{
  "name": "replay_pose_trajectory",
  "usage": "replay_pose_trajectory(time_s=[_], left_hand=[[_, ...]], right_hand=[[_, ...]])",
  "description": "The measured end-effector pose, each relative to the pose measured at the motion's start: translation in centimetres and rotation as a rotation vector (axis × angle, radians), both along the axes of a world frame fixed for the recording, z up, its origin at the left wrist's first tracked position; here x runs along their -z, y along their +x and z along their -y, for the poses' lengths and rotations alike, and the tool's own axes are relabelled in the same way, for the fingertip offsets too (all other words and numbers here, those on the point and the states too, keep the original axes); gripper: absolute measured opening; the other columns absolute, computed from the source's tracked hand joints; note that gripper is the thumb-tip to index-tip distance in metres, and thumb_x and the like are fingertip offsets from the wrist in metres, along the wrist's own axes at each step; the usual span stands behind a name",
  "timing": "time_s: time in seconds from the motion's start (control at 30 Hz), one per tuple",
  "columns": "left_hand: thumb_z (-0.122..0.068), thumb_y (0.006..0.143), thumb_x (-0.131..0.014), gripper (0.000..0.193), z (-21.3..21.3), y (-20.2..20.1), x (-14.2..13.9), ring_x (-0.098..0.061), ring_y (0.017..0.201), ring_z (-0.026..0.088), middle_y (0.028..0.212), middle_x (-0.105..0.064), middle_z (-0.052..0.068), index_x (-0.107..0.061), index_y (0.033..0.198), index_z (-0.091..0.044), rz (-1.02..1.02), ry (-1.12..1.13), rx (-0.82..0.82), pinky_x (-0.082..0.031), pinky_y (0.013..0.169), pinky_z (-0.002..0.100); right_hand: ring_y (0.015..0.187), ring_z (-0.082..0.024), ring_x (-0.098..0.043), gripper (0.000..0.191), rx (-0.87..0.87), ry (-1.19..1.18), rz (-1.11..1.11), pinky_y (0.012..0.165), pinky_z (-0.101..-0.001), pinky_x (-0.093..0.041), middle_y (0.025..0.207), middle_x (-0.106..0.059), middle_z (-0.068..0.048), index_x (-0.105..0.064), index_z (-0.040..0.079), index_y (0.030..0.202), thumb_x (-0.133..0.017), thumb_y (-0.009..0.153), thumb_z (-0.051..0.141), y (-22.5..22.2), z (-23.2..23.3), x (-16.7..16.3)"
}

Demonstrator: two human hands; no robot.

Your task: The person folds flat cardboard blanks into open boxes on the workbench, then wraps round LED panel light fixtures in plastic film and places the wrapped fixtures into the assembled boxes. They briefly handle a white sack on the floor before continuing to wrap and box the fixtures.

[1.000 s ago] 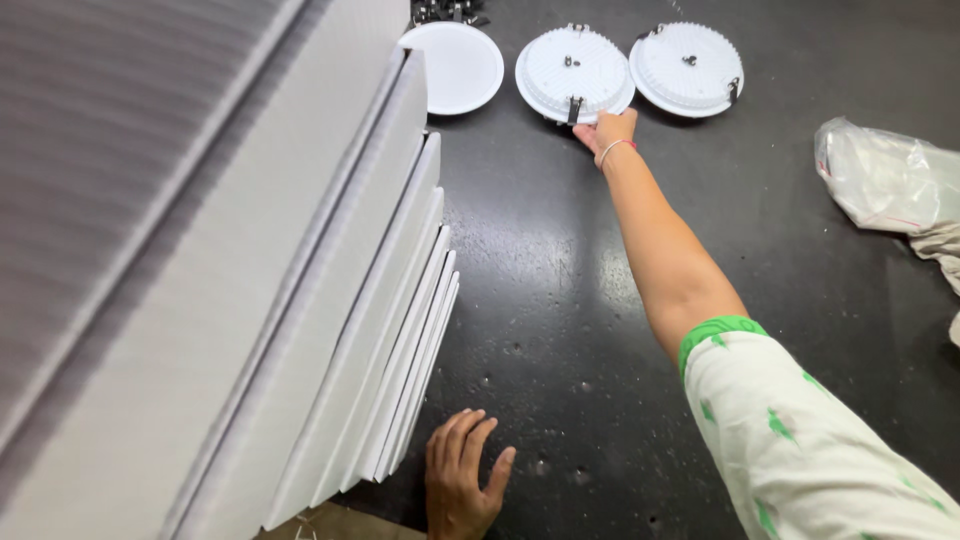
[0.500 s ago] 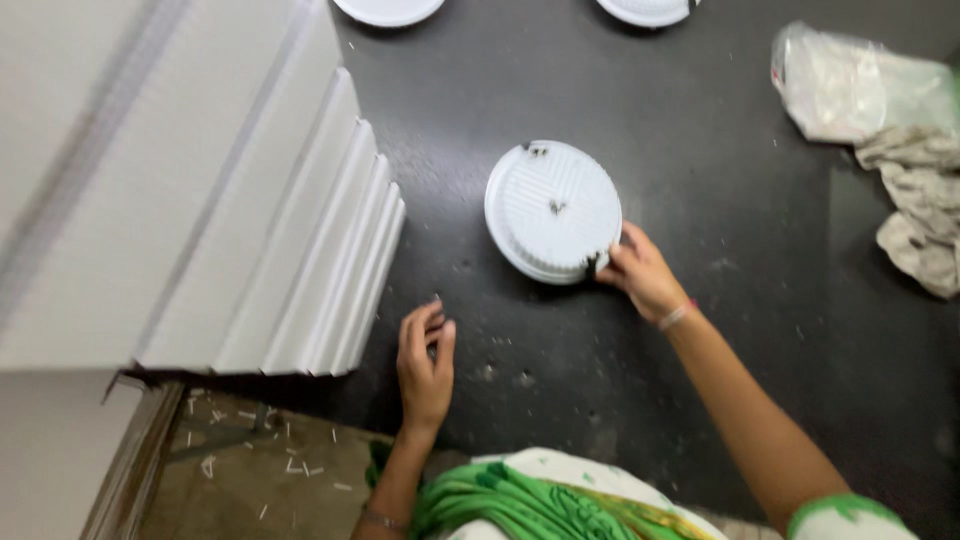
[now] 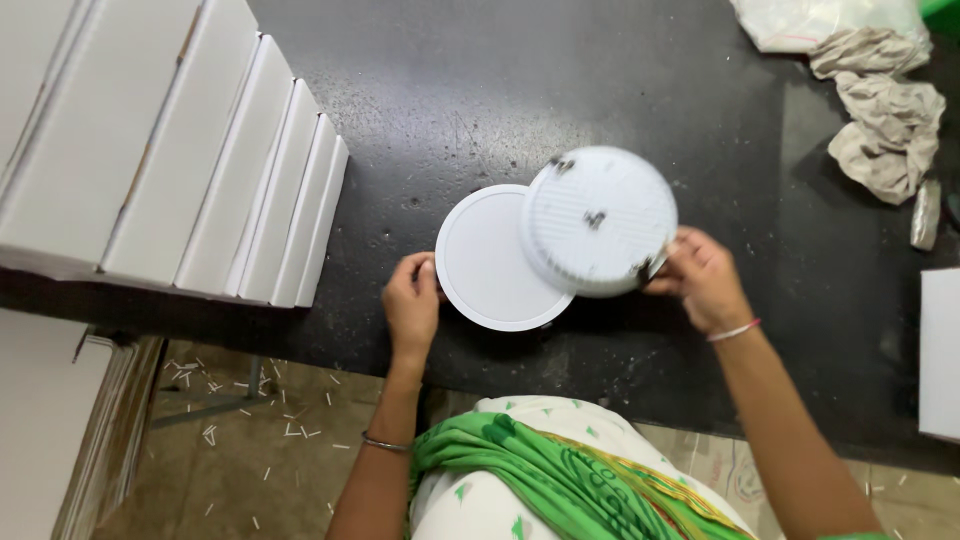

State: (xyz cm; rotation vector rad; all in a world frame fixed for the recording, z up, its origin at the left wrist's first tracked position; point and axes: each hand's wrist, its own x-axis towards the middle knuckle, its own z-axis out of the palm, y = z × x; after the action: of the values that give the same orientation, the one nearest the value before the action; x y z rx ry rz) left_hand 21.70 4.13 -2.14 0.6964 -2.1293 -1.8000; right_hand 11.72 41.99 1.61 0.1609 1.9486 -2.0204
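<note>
Compared with half a second ago, two round discs now sit before us where one did. The ribbed disc (image 3: 598, 222), white with small clips on its back, has come nearer to the table edge and now overlaps a smooth disc (image 3: 492, 258) that was not in view then. A second ago the right arm was stretched to the far row of discs; it is now drawn back close to the body.

The right hand (image 3: 703, 278) holds the ribbed disc by its right-hand rim, fingers curled and pinching the edge; the disc looks slightly lifted on that side (we cannot tell how far it clears the table). The left hand (image 3: 412, 308), which lay flat on the table earlier, now touches the left rim of the smooth disc, fingers close together and bent over the edge. We judge that a second unit has been brought to the working spot and is being set against the first.

Surroundings: a row of white boxes (image 3: 215, 170) leans at the left, well apart from the discs. Crumpled cloth (image 3: 885, 125) and a clear bag (image 3: 820, 20) lie at the far right corner. Another white box (image 3: 940, 350) shows at the right edge. The black table (image 3: 450, 100) is speckled with debris, and small scraps litter the floor (image 3: 250, 440). Nothing stands between hands and discs
</note>
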Motion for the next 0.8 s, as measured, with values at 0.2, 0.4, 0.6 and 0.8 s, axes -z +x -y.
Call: replay_pose_trajectory(time_s=[0.2, 0.4, 0.6, 0.8], left_hand=[[-0.022, 0.102, -0.053, 0.026, 2.1, 0.5, -1.0, -0.074, 0.077, 0.017, 0.092, -0.072, 0.006, -0.066, 0.113, -0.001, 0.036, 0.293, -0.015, -0.063, 0.066, 0.031], [-0.031, 0.091, -0.075, 0.036, -0.7, 0.4, 0.4, -0.062, 0.067, 0.019, 0.080, -0.069, 0.012, -0.064, 0.099, 0.002, 0.128, -0.144, -0.028, -0.052, 0.062, 0.035], [-0.034, 0.096, -0.069, 0.036, 4.1, 3.9, 0.1, -0.063, 0.073, 0.027, 0.084, -0.067, 0.015, -0.064, 0.108, -0.001, 0.272, -0.299, -0.226, -0.051, 0.070, 0.040], [-0.024, 0.111, -0.053, 0.033, 3.4, 3.0, -0.8, -0.061, 0.110, 0.033, 0.125, -0.067, 0.018, -0.065, 0.129, 0.001, -0.181, -0.609, -0.169, -0.048, 0.094, 0.043]], right_hand=[[0.099, -0.026, -0.072, 0.026, 0.099, 0.471, -0.779, 0.078, -0.0342, -0.062, 0.118, -0.071, -0.015, -0.058, -0.001, 0.136, -0.054, 0.111, 0.002, -7.3, 3.2, -4.9], [0.099, -0.036, -0.072, 0.037, -0.122, 1.005, -1.458, 0.084, -0.0417, -0.059, 0.114, -0.073, -0.018, -0.066, 0.005, 0.129, -0.061, 0.095, -0.008, -10.0, 8.8, -5.7], [0.105, -0.029, -0.073, 0.030, -0.401, 0.936, -1.403, 0.092, -0.0402, -0.058, 0.113, -0.075, -0.010, -0.068, 0.009, 0.121, -0.065, 0.092, 0.001, -6.8, 8.2, -5.3], [0.098, -0.026, -0.073, 0.018, -0.266, 0.731, -1.122, 0.084, -0.0359, -0.060, 0.111, -0.075, -0.012, -0.069, 0.008, 0.117, -0.068, 0.100, 0.015, -14.8, 11.2, -3.5]])
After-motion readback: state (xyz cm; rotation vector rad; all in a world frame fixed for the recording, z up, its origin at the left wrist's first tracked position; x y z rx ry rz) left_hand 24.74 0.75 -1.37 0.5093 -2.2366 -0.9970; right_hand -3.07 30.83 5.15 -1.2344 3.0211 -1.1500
